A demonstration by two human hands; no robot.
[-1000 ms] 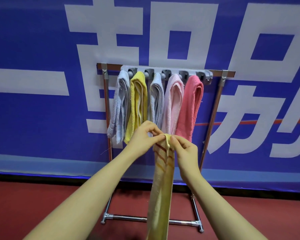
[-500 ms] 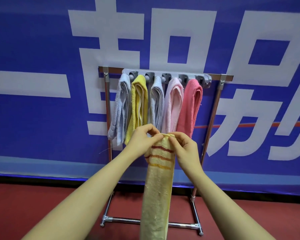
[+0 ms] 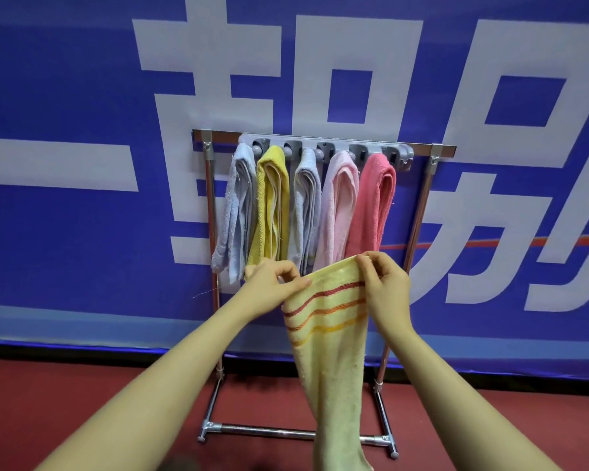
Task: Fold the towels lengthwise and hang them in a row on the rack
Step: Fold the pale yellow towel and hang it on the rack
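I count 5 folded towels on the rack (image 3: pixel 436 154) in a row: pale blue (image 3: pixel 237 212), yellow (image 3: pixel 271 202), grey-blue (image 3: pixel 306 205), pale pink (image 3: pixel 339 205) and coral (image 3: pixel 374 202). All 5 clips I can see look taken. My left hand (image 3: pixel 269 288) and right hand (image 3: pixel 383 283) each pinch a top corner of a striped towel (image 3: pixel 327 334), held in front of the rack below the hung ones, its lower end trailing out of view. I judge this one is left: it looks spread flat, so the lengthwise fold comes first, then hanging.
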